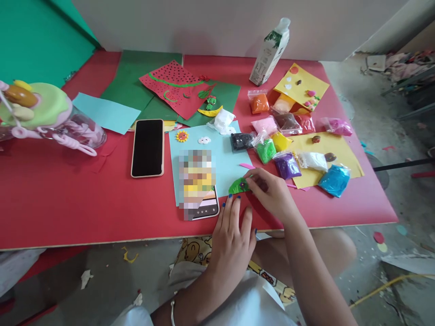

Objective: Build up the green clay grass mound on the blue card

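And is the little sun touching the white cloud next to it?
Apart. The head view shows a strip of light-blue paper between the little sun and the white cloud.

We see open red tabletop (78,203) across the lower left, room enough for a hand to pass. Right of centre, coloured packets (282,141) crowd the way beyond our right hand (269,191); the lit phone (212,207) (partly blurred) blocks the leftward path of our left hand (234,224), and a tall carton (269,53) stands at upper right.
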The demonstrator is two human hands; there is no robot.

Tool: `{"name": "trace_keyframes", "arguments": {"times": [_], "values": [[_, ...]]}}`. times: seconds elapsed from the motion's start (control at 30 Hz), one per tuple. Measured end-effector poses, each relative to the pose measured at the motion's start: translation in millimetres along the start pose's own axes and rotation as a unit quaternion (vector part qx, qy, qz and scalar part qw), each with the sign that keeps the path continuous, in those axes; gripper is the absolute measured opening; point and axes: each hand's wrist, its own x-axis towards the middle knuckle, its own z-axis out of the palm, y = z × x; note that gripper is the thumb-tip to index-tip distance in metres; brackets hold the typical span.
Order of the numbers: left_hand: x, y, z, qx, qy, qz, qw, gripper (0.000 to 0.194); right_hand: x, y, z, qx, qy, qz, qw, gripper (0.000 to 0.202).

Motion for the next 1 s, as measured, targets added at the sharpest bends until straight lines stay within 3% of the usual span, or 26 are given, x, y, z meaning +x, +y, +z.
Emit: {"name": "trace_keyframes", "arguments": {"times": [0.13, 0.27, 0.47, 1.0], "values": [[2, -1, -1.5, 0.018, -0.028, 0.011, 0.999, 0.044, -18, 3, 4, -0.048, 0.108, -0.102, 0.988, 0.022], [3, -2, 0.4, 0.027, -0.030, 0.012, 0.999, 0.046, -33, 10, 8, -0.086, 0.063, -0.160, 0.981, 0.036], [2, -3, 3.0, 0.024, -0.011, 0.019, 0.999, 0.041, -36, 16, 11, -0.160, 0.013, -0.177, 0.971, 0.043], [0, -3, 4.3, 0.025, -0.001, 0.007, 1.000, 0.040, -37, 19, 11, -0.166, 0.024, -0.212, 0.963, 0.045]]}}
